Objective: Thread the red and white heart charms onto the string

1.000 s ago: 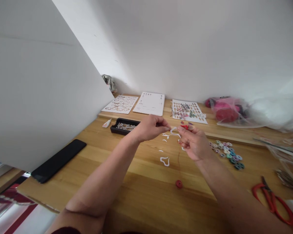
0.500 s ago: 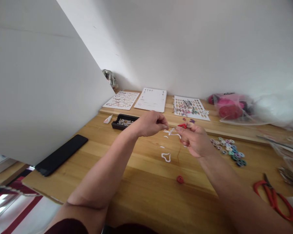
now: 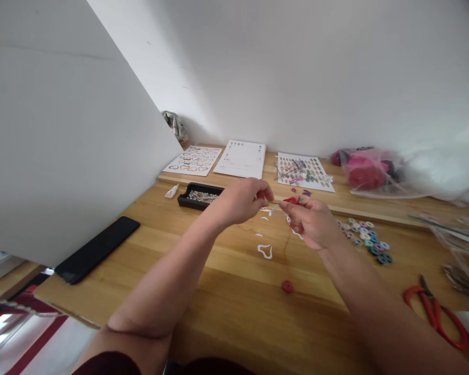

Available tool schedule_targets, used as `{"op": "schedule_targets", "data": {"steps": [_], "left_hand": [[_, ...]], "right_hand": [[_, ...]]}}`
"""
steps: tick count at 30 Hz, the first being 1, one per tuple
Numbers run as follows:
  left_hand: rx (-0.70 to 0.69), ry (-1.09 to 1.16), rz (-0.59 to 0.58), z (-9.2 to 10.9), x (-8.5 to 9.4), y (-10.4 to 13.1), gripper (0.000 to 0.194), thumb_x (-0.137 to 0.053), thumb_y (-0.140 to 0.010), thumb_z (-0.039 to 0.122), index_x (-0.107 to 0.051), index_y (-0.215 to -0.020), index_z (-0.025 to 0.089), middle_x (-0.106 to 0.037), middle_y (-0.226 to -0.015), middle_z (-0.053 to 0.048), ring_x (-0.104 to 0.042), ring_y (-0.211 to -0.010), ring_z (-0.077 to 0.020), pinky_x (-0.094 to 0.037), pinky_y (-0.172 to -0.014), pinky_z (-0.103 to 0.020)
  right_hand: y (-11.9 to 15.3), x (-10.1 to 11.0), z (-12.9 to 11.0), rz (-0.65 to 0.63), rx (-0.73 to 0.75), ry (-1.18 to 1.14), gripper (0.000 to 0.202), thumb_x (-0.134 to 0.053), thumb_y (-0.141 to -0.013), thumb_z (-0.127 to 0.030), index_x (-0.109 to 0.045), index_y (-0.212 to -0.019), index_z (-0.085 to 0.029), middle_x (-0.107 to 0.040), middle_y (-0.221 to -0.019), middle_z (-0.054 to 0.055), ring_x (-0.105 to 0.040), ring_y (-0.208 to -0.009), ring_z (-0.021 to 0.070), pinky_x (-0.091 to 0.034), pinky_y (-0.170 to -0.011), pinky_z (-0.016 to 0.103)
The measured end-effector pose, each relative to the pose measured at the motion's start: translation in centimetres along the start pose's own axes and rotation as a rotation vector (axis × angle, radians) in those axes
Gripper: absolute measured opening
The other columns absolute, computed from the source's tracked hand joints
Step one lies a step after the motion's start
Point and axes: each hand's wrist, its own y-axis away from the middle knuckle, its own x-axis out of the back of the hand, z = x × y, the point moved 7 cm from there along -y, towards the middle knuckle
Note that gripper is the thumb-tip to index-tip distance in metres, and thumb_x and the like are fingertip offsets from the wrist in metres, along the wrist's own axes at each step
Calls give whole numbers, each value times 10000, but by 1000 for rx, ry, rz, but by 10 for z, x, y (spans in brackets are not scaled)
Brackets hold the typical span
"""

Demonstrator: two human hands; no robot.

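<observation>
My left hand (image 3: 248,200) pinches the left end of a thin brown stick or wire (image 3: 273,202) above the table. Close by on its right, my right hand (image 3: 310,221) is closed round the other end, along with a small red piece (image 3: 291,200). From my right hand a thin red thread (image 3: 286,252) runs down to a red spool (image 3: 287,286) on the wood. White paper cutouts lie beneath the hands, among them a heart-shaped outline (image 3: 264,251). What the fingertips grip exactly is partly hidden.
A black tray of beads (image 3: 201,197) and a glue tube (image 3: 172,191) stand left of the hands. Cut paper sheets (image 3: 240,159) lie at the back. Thread spools (image 3: 369,237) and red-handled scissors (image 3: 437,315) are at right, a black phone-like slab (image 3: 97,250) at left.
My left hand has moved slightly right, closer to my right hand. The thin stick or wire between them now shows clearly. The view has shifted a little.
</observation>
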Motion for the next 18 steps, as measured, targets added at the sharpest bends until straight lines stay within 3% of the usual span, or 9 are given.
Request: {"op": "schedule_targets", "data": {"steps": [4, 6, 11, 18], "left_hand": [[-128, 2, 166, 22, 8, 4, 114, -602, -843, 139, -690, -902, 181, -716, -921, -33, -633, -863, -150, -464, -794, -283], [-128, -7, 187, 24, 7, 5, 104, -600, -855, 160, -689, -904, 182, -713, -950, -46, -633, -879, -158, -464, -813, -295], [35, 66, 106, 7, -4, 0, 113, -607, -855, 222, -713, -851, 183, -724, -837, -41, -602, -720, -142, -445, -707, -289], [115, 275, 3, -9, -14, -3, 180, -641, -812, 321, -742, -797, 173, -691, -702, -19, -538, -611, -112, -395, -581, -256]], "right_hand": [[-2, 2, -1, -16, 11, -58, 374, -863, -580, -338, -518, -645, -206, -319, -422, -125, -217, -360, 24, -123, -386, 225], [-2, 3, -3, -15, 20, -62, 363, -856, -588, -337, -521, -635, -206, -295, -414, -128, -195, -360, 22, -114, -391, 228], [2, 4, -7, 8, 34, -32, 316, -850, -599, -346, -578, -660, -197, -313, -416, -119, -216, -372, 30, -120, -397, 225], [7, -1, -5, -38, -27, -45, 357, -880, -560, -361, -572, -645, -202, -344, -406, -111, -208, -371, 30, -106, -406, 234]]}}
